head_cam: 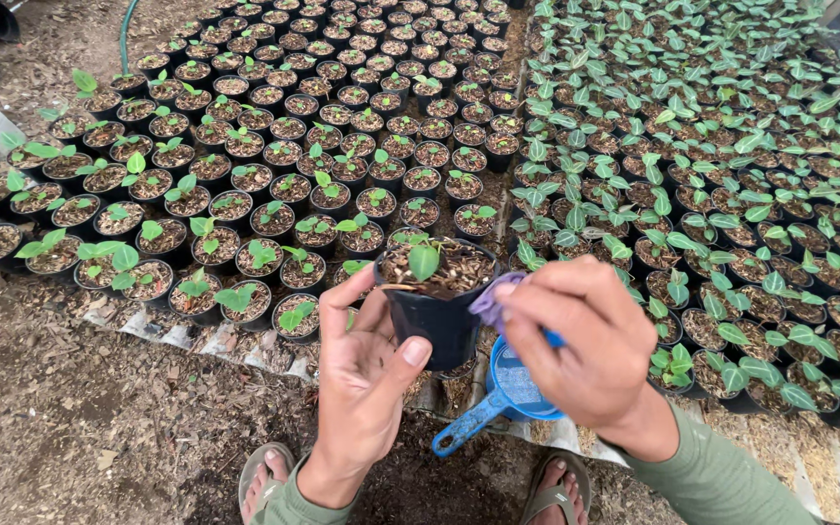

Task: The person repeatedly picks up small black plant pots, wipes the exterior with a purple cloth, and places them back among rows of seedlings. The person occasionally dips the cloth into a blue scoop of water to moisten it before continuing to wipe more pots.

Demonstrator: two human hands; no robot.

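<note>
Left hand (362, 374): palm up toward the camera, fingers loosely curled, thumb pressed to the side wall of a black plastic pot (437, 316) and holding it up at a slight tilt. Right hand (590, 340): back toward the camera, fingers pinched together on a small purple item (490, 299) at the pot's rim; what that item is cannot be told. Both wrists end in green sleeves (721, 481).

Black plastic pot: between the two hands, filled with brown chips, one small green seedling (424, 260) standing in the middle.

Blue scoop (503, 397): just below the right hand, handle pointing down and toward the left hand; whether the hand touches it cannot be told.

Sandalled feet (264, 476): below both hands, on bare brown soil.

Potted seedlings, first block (274, 146): beyond and to the left-hand side, many rows of like black pots, most with a small sprout, the farthest rows showing little green.

Potted seedlings, second block (712, 165): beyond the right hand, densely set, with larger leaves.

Green hose (125, 34): far beyond the left hand, on the soil.
</note>
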